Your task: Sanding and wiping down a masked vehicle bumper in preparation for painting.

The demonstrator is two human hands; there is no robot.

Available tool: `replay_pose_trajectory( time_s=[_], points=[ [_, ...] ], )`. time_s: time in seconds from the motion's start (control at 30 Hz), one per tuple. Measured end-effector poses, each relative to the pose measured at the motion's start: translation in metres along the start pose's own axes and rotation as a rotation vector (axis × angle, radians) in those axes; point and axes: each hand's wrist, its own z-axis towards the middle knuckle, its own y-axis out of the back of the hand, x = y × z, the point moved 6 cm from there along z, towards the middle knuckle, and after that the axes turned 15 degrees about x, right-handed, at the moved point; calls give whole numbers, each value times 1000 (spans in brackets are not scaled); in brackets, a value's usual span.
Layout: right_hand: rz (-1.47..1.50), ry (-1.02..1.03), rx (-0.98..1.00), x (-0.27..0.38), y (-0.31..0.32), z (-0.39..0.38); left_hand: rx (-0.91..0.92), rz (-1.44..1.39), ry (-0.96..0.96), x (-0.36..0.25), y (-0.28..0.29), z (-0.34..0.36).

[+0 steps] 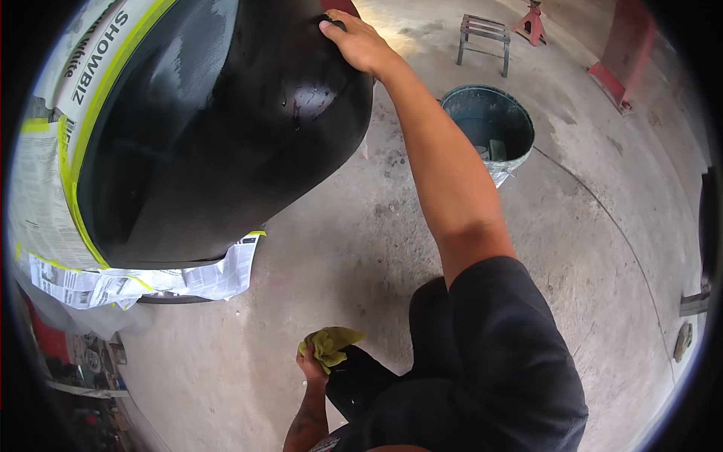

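Observation:
My right hand (355, 44) is stretched far forward to the top right edge of a glossy black car body panel (248, 151). Its fingers are closed on a small dark pad (334, 24) pressed against the panel; most of the pad is hidden under the hand. Wet streaks and a pale, milky smear mark the panel's surface. Low down, beside my knee, my left hand (310, 364) grips a crumpled yellow-green cloth (331, 346), away from the panel. Yellow-green masking tape (74, 181) and newspaper (45, 188) border the panel's left side and bottom.
Right of my arm, a dark green bucket (520, 147) holds water and a block-shaped item. Beyond it stand a small metal stool (484, 34) and a red jack stand (532, 24). A thin cable (602, 200) crosses the concrete floor. Shelved clutter (86, 361) lies at lower left.

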Motion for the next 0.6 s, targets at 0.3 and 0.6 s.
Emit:
replay_pose_trajectory(
  time_s=[0.3, 0.6],
  points=[
    [123, 184, -332, 61, -116, -150, 25, 51, 17, 1, -2, 7],
    [554, -20, -425, 31, -121, -154, 26, 68, 26, 2, 3, 0]
  ],
)
